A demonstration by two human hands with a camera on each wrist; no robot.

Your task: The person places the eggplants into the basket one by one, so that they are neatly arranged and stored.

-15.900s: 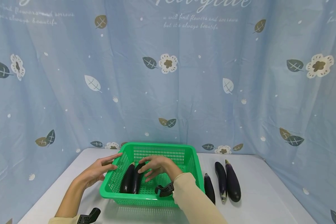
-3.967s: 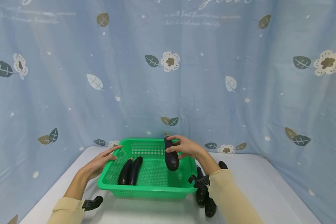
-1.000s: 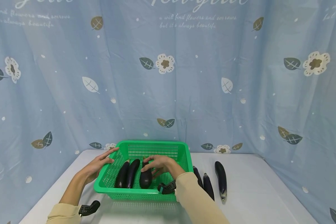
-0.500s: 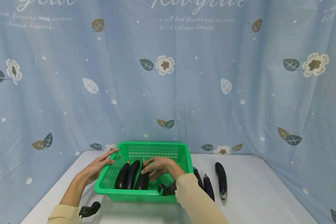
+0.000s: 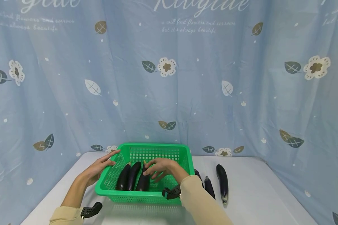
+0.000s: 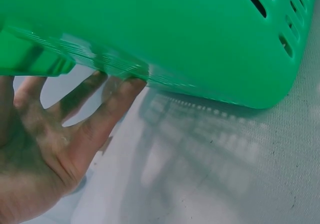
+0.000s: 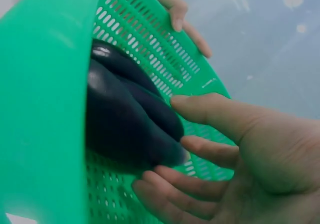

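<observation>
Head: three eggplants [image 5: 133, 176] are contained toward the left edge of the green basket [image 5: 140, 193]; three other eggplants [image 5: 209, 188] are laid beyond its right edge. Left wrist: the basket is touched by the left hand [image 6: 55, 141], fingers extended. Right wrist: the right hand [image 7: 267, 159] is held beside them, fingers loosely parted.

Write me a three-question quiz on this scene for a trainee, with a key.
1. How many eggplants can be seen inside the green basket?
2. True or false: every eggplant in view is inside the basket.
3. Which side of the basket does the person's left hand touch?
A) the near side
B) the left side
C) the right side

Key:
1. Three, lying side by side.
2. False: others lie on the white table, to the right of the basket.
3. B
</observation>
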